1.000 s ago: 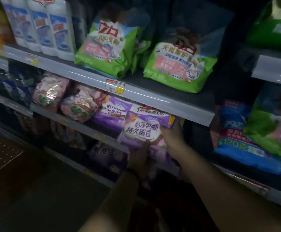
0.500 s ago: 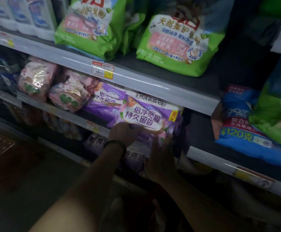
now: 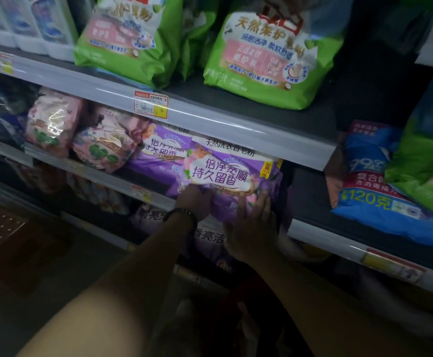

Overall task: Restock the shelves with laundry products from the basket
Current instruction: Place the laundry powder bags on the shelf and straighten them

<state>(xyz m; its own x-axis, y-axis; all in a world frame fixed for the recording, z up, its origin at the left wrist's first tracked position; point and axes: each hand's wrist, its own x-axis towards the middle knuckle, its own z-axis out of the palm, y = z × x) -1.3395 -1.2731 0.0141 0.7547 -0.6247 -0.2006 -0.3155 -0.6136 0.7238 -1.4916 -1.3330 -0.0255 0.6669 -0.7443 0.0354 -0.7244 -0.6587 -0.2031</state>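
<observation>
Shelf (image 3: pixel 102 176), two purple bags (image 3: pixel 225 173), two hands (image 3: pixel 193 202)

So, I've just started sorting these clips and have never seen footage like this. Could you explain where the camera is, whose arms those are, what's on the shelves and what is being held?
There is no machine here. A person wears one wide-angle camera on the head, looking forward and down, so both bare arms enter from the bottom of the picture. The scene is a shop shelving unit. The left hand, with a dark band on its wrist, grips the lower edge of a purple bag at the front of the middle shelf. The right hand presses straight fingers against the bag's front. To the left of that bag lie a second purple bag and pink packs. The shelf above carries green bags and white bottles. A blue bag lies to the right.
</observation>
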